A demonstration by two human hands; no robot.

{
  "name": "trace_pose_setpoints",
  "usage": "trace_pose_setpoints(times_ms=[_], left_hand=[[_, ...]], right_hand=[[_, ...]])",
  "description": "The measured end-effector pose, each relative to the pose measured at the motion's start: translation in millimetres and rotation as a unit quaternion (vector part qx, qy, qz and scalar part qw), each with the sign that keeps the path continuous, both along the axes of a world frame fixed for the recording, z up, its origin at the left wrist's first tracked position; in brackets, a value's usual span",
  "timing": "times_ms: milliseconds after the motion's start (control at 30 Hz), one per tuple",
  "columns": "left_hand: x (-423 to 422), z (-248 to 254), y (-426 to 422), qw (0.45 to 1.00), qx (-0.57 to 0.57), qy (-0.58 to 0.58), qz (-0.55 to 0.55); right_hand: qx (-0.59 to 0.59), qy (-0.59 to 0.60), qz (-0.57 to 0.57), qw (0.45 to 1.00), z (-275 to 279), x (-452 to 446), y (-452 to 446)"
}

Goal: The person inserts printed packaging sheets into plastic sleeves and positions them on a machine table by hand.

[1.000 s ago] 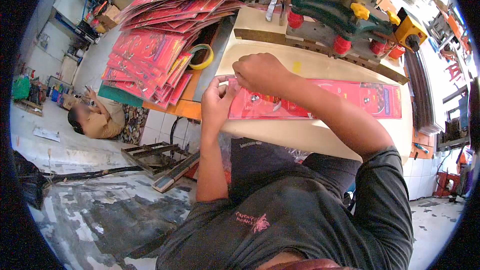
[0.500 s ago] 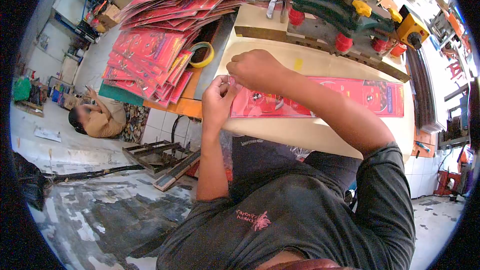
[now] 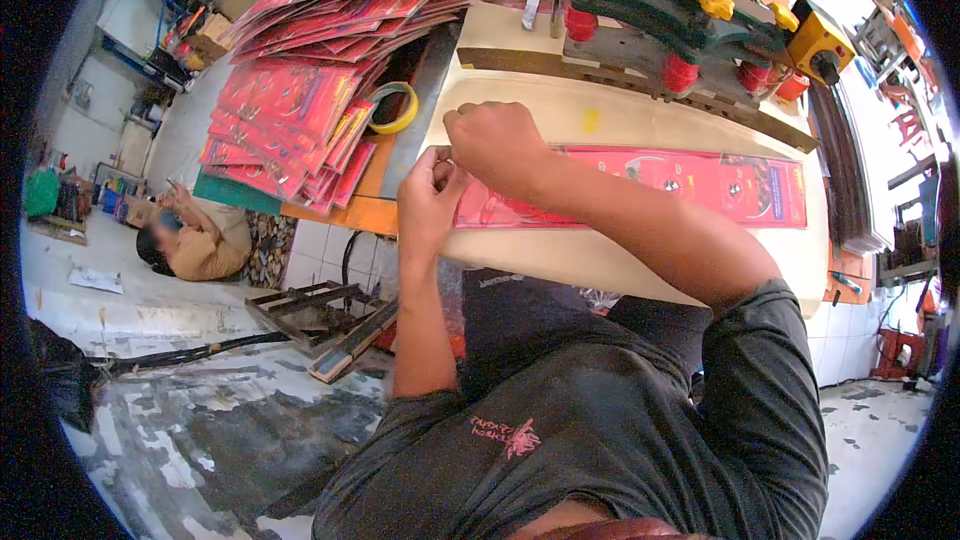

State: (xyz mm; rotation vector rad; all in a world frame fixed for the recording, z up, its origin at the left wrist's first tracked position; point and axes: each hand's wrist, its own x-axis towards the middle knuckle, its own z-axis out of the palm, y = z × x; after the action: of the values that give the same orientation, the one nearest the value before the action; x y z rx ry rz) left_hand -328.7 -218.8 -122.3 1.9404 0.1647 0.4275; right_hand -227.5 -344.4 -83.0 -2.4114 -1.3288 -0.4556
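Strip of glossy red printed sheet (image 3: 700, 180), long and narrow, lying lengthwise across a cream counter (image 3: 560, 255) in front of a person in a black shirt (image 3: 600, 420). Both bare hands are together at the strip's left end. The left hand (image 3: 428, 198) is beside that end, its fingers bent up toward the corner. The right hand (image 3: 495, 140) is curled above the same corner, close against the left, and its forearm crosses over the strip and hides part of it. The fingertips are covered, so whether either hand is pinching anything cannot be told.

Just beyond the strip, a small yellow patch (image 3: 591, 120) marks the counter. Farther beyond, a long metal bar (image 3: 640, 97) runs across, with a machine's dark green arm (image 3: 640, 5) above it, fitted with yellow and red knobs. Beyond the strip's right end is a yellow box (image 3: 822, 50) with a black dial.

To the left of the strip sits a roll of yellow tape (image 3: 398, 126), and past it a tall, untidy pile of red printed sheets (image 3: 290, 100). Well to the strip's left, low down, is another person in tan (image 3: 210, 250).
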Motion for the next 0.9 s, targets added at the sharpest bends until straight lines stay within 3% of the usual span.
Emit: trace_pose_setpoints(times_ms=[167,300,367,400,467,567,800,867,900], left_hand=[[-6.8,7.3,-3.6,1.000,-0.011,-0.009,-0.007],[-10.0,4.4,-1.2,0.994,-0.099,0.035,-0.010],[-8.8,8.0,-4.0,0.991,-0.126,0.033,-0.025],[-8.2,10.0,-5.8,0.987,-0.156,0.012,-0.025],[-4.9,3.4,-0.7,0.978,-0.206,-0.009,-0.041],[-8.0,5.1,-3.5,0.971,-0.230,-0.033,-0.053],[-8.2,0.7,-2.4,0.960,-0.265,-0.046,-0.082],[-12.6,-1.2,4.9,0.964,-0.248,-0.033,-0.094],[-13.4,-2.5,9.6,0.968,-0.228,-0.022,-0.101]], right_hand=[[-0.022,0.021,-0.079,0.996,7.8,9.3,-1.6],[0.011,0.035,-0.081,0.996,8.8,9.9,-12.4],[0.160,0.186,0.044,0.968,12.1,11.2,-15.2],[0.160,0.186,0.038,0.969,10.7,11.3,-16.7],[0.256,0.348,0.102,0.896,7.1,10.3,-20.0],[0.294,0.395,0.118,0.862,10.0,2.9,-28.6],[0.287,0.369,0.124,0.875,31.3,-16.0,-44.8],[0.414,0.480,0.197,0.748,28.6,-13.6,-46.6],[0.414,0.480,0.193,0.749,31.6,-13.8,-51.3]])
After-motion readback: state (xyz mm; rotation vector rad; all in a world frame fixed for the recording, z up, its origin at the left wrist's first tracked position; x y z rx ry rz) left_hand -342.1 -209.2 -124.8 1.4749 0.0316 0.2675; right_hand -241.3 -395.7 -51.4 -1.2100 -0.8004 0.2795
